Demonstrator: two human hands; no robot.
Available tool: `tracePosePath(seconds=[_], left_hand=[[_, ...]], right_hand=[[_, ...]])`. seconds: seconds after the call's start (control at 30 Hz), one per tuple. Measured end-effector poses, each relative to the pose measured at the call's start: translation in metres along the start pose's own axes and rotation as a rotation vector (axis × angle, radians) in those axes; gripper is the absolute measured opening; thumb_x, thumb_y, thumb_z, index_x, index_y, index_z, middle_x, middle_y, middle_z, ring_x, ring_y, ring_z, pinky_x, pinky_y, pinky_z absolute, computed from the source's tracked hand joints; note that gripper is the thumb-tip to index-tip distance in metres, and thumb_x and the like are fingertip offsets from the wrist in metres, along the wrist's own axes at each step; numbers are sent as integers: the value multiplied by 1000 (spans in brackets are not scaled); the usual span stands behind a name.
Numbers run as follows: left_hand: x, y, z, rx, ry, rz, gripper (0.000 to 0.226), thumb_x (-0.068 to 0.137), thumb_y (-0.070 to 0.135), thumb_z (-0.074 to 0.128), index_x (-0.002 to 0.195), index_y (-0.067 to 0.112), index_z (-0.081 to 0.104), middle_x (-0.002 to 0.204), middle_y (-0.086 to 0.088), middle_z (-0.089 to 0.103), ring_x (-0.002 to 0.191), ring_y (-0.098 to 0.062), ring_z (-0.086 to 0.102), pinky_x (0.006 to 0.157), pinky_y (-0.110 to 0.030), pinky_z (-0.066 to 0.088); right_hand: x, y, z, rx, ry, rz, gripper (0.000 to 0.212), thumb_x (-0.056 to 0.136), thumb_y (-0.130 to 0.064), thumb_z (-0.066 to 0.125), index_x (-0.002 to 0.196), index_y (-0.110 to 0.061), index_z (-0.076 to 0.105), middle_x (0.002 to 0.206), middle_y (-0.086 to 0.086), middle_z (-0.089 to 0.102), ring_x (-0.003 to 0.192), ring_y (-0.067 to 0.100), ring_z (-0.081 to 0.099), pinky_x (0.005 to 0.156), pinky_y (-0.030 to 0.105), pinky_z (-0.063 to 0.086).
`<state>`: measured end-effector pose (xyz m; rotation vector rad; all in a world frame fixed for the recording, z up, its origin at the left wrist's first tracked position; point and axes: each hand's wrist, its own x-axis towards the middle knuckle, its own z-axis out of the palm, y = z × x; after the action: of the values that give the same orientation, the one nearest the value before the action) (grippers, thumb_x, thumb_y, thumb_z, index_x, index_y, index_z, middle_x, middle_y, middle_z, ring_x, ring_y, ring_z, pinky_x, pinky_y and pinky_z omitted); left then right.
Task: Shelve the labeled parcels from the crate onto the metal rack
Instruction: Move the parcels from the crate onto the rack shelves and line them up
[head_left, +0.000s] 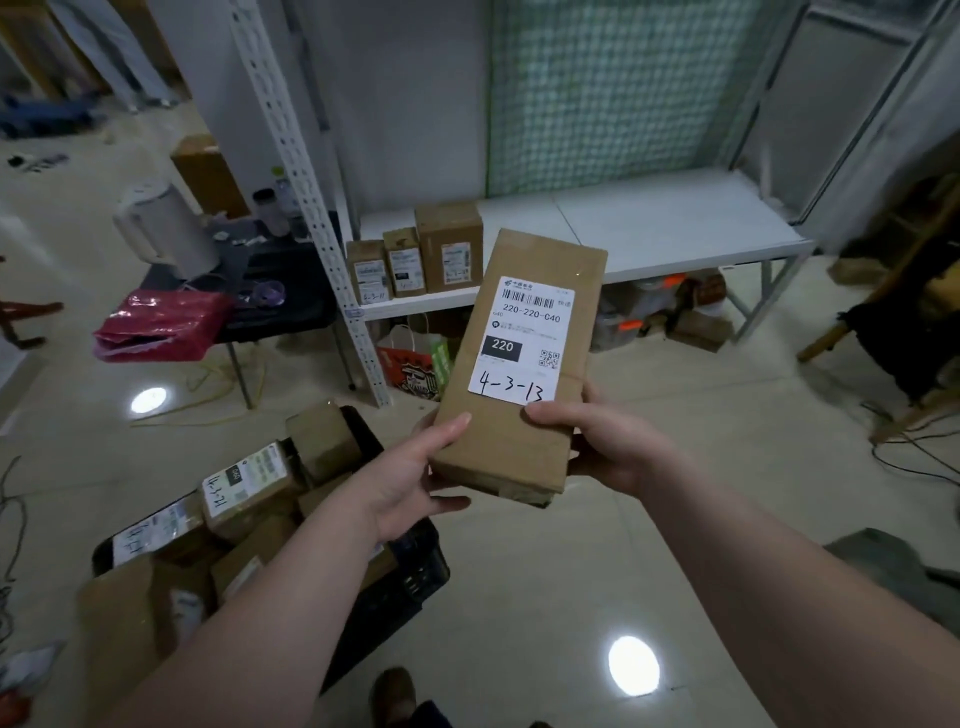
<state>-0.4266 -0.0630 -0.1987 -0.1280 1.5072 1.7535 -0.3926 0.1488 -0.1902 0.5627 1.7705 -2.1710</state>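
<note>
— While both hands grip only the near end of that parcel, what could go wrong?

— It juts out past the hands at the centre of the frame, so its far end is unsupported; I judge it could tip forward and slip. The left hand has its thumb pressed on the top face and its fingers curled underneath; the right hand does the same from the other side, thumb just below the white label; both are clamped on the cardboard, neither spread.

— Anything else?

— The handwritten code reads 4-3-13; a careless reading could send it to the wrong slot on the metal rack. Cables trail over the floor at right, which I'd call a tripping risk on the way over.

— Counts?

— One parcel in hand; three shelved boxes standing side by side at the left end of the white shelf, upper centre of the frame; the rest of that shelf is bare. The black crate at lower left holds several more parcels; I make out at least five, two with labels facing up, though the heap hides the exact number. Two hands; one crate; one rack in view.
</note>
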Motion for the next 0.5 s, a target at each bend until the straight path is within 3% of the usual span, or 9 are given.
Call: tracePosePath(seconds=[0.13,0.27,0.33,0.4,0.5], left_hand=[[13,3,18,95,-37,-33,90,55,49,79,137,36,43,135,-8,50,123,-30,45,109,-54,32],[39,13,22,149,-59,-54,85,61,44,72,139,38,40,131,-2,55,123,-23,45,114,-56,10],[51,19,23,140,-57,-44,77,63,44,69,135,39,45,121,2,62,115,-19,50,107,-49,23],[66,26,24,104,-33,-29,68,64,42,68,129,39,50,103,6,67,98,-16,55,88,-39,36],[95,39,17,4,7,-32,62,64,38,71,124,34,54,96,3,68,92,-16,57,79,-37,44]], right_hand=[[-1,-4,-28,11,5,-26,86,63,-12,82,136,-32,42,107,-7,72,93,19,68,76,44,59],[12,-7,-48,42,-18,-35,95,59,-14,80,140,-40,38,109,-8,73,97,19,68,69,39,58],[24,-8,-54,53,-30,-22,96,59,-14,80,141,-41,38,113,-5,72,100,21,68,68,39,58],[39,-10,-56,53,-28,-9,93,59,-17,81,139,-43,39,115,-4,71,100,21,68,68,39,57],[70,-23,-62,80,-14,15,85,61,-26,79,135,-44,42,116,-2,69,97,20,66,70,38,56]])
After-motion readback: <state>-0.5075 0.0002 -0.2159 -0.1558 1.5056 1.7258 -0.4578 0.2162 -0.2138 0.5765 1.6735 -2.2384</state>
